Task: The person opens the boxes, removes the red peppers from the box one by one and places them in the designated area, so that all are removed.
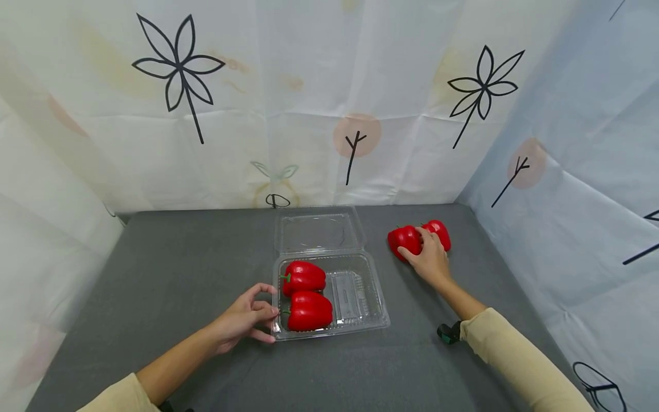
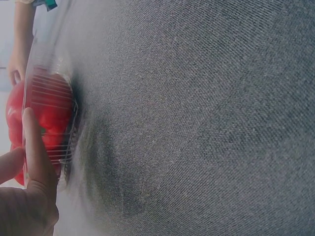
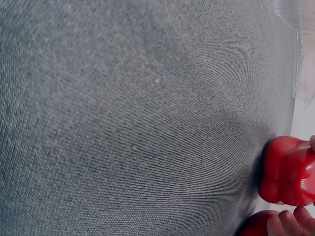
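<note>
Your right hand (image 1: 431,260) is gripping a pepper (image 1: 400,241) on the table (image 1: 185,257), well right of the tray (image 1: 355,294). Your thumb is pressing its near side while your fingers are curling over its right; you are hiding that side from the head view. The right wrist view is cutting off most of your hand. Your fingers are also partly covering the rear pepper (image 1: 441,230). Your left hand (image 1: 246,320) is holding the tray's left rim, partly out of frame in its wrist view. A far pepper (image 1: 304,276) and a near pepper (image 1: 310,312) are lying inside.
</note>
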{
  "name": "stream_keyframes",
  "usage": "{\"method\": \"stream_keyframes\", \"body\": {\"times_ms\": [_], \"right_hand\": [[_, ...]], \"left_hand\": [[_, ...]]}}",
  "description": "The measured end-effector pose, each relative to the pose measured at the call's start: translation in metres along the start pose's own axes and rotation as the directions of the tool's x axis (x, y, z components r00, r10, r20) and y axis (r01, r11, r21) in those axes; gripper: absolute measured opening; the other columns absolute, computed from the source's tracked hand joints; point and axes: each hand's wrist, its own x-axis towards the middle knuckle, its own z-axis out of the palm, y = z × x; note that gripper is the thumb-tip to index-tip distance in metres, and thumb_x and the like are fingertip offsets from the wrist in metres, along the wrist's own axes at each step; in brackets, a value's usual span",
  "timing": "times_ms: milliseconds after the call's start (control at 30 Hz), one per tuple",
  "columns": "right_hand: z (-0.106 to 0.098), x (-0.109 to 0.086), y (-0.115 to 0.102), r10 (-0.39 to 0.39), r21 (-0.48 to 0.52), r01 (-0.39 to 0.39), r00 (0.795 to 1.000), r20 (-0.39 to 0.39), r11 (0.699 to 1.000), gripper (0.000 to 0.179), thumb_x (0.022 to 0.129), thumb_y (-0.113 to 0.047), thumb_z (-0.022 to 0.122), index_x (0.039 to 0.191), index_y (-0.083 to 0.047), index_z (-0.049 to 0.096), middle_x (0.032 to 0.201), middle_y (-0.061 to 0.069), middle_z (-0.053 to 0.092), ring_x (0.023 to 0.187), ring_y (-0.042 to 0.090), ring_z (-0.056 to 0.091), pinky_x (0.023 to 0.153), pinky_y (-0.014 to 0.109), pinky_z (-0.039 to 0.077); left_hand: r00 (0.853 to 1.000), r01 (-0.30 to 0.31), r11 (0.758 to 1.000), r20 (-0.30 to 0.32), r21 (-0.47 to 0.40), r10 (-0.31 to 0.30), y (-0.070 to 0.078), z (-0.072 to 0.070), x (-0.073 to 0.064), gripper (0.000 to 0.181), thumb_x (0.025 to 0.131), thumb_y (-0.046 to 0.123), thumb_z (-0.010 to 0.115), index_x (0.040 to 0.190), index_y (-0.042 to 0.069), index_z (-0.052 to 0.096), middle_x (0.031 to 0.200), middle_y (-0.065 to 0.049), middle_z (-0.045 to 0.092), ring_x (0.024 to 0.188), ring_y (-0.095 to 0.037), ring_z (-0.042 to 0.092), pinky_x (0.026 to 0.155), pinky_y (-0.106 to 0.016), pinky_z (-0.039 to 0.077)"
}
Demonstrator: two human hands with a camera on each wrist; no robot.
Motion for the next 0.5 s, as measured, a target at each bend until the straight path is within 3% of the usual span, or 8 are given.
{"method": "stream_keyframes", "body": {"times_ms": [133, 267, 400, 500], "right_hand": [[0.001, -0.001, -0.004, 0.028, -0.029, -0.029, 0.999, -0.026, 0.999, 0.072, 0.084, -0.027, 0.077, 0.143, -0.004, 0.043, 0.134, 0.025, 0.044, 0.122, 0.043, 0.047, 0.093, 0.069, 0.046], [0.0, -0.002, -0.015, 0.008, -0.018, -0.009, 0.998, -0.066, 1.0, 0.079, 0.081, -0.026, 0.08, 0.145, -0.008, 0.04, 0.138, 0.023, 0.039, 0.127, 0.042, 0.042, 0.091, 0.069, 0.048], [-0.004, -0.005, -0.032, -0.079, 0.054, 0.083, 0.995, -0.061, 0.995, 0.08, 0.08, -0.024, 0.082, 0.146, -0.009, 0.04, 0.142, 0.021, 0.042, 0.126, 0.041, 0.046, 0.094, 0.066, 0.048], [-0.005, -0.008, -0.047, -0.192, 0.141, 0.191, 0.981, -0.008, 0.971, 0.081, 0.08, -0.02, 0.083, 0.148, -0.006, 0.04, 0.144, 0.02, 0.047, 0.124, 0.04, 0.051, 0.097, 0.063, 0.048]], "left_hand": [[1.0, -0.005, 1.0, 0.003, -0.002, 0.005, 0.0, 0.0, 0.0, 0.051, 0.097, 0.007, 0.063, 0.136, 0.003, 0.03, 0.087, -0.009, 0.061, 0.077, -0.022, 0.062, 0.072, -0.05, 0.061], [1.0, -0.008, 1.0, 0.007, -0.004, 0.008, -0.001, 0.0, 0.0, 0.05, 0.097, 0.006, 0.062, 0.136, 0.003, 0.03, 0.087, -0.009, 0.061, 0.077, -0.021, 0.062, 0.072, -0.05, 0.061], [1.0, -0.01, 1.0, 0.006, 0.0, 0.01, -0.001, 0.0, -0.001, 0.051, 0.097, 0.007, 0.063, 0.136, 0.004, 0.03, 0.087, -0.009, 0.061, 0.077, -0.022, 0.062, 0.071, -0.05, 0.061], [1.0, -0.01, 1.0, 0.008, 0.002, 0.01, 0.0, 0.0, -0.001, 0.052, 0.097, 0.007, 0.063, 0.137, 0.004, 0.029, 0.087, -0.009, 0.061, 0.077, -0.022, 0.062, 0.071, -0.05, 0.061]]}}
